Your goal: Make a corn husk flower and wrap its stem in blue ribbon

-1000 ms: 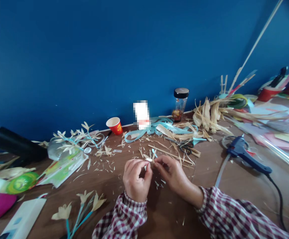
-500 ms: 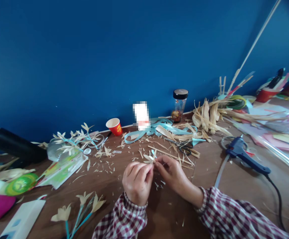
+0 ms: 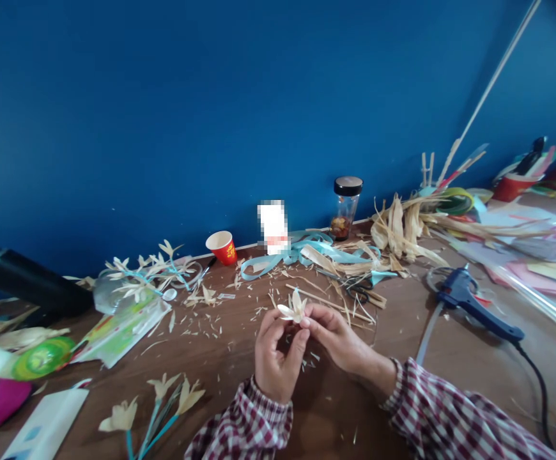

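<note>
A small cream husk flower (image 3: 294,308) stands upright between my two hands, its pointed petals spread. My left hand (image 3: 278,358) is closed around its base, thumb raised at the front and fingers curled behind. From the other side, the thumb and fingertips of my right hand (image 3: 339,337) pinch the flower. Its lower end is hidden by my fingers. Small husk scraps (image 3: 310,361) lie on the table just below. At the lower left are several finished-looking husk flowers (image 3: 121,415) on light blue stems.
A blue glue gun (image 3: 477,305) lies on the right with its cord. Behind my hands are scissors (image 3: 357,292), blue ribbon (image 3: 309,249), a red paper cup (image 3: 223,248), a lidded glass jar (image 3: 346,207) and dried husks (image 3: 397,223). A black bottle (image 3: 29,278) lies left.
The flower has come up and turned so its open petals show more. My left hand has rotated, bringing its thumb into sight. My right hand stays close beside it, still pinching.
</note>
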Demonstrator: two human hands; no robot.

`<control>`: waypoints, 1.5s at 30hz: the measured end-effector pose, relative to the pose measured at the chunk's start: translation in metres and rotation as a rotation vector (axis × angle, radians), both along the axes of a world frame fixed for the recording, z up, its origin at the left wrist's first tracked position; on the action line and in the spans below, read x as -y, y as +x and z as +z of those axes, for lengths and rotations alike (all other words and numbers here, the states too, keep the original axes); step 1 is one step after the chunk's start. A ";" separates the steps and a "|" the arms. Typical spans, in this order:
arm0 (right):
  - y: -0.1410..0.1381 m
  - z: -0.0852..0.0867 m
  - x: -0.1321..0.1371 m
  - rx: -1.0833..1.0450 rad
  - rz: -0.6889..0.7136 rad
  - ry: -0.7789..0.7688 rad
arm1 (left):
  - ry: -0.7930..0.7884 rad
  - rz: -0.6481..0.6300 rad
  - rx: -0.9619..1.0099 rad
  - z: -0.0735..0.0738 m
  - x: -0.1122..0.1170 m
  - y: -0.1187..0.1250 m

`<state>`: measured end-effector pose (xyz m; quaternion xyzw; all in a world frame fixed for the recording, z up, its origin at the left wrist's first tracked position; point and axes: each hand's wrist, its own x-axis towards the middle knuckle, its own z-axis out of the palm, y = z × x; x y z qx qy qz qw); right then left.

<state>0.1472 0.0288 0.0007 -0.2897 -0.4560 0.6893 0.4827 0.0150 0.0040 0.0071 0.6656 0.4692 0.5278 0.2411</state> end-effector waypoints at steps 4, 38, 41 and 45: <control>0.001 -0.002 0.000 0.014 0.044 -0.027 | -0.094 -0.013 0.189 0.004 -0.001 0.002; 0.012 0.006 -0.013 1.298 -0.359 0.681 | -0.340 0.370 0.451 -0.017 -0.024 -0.015; 0.009 0.003 -0.013 1.357 -0.343 0.705 | -0.355 0.348 0.456 -0.018 -0.023 -0.013; 0.012 0.003 -0.012 1.314 -0.356 0.717 | -0.409 0.335 0.519 -0.022 -0.026 -0.014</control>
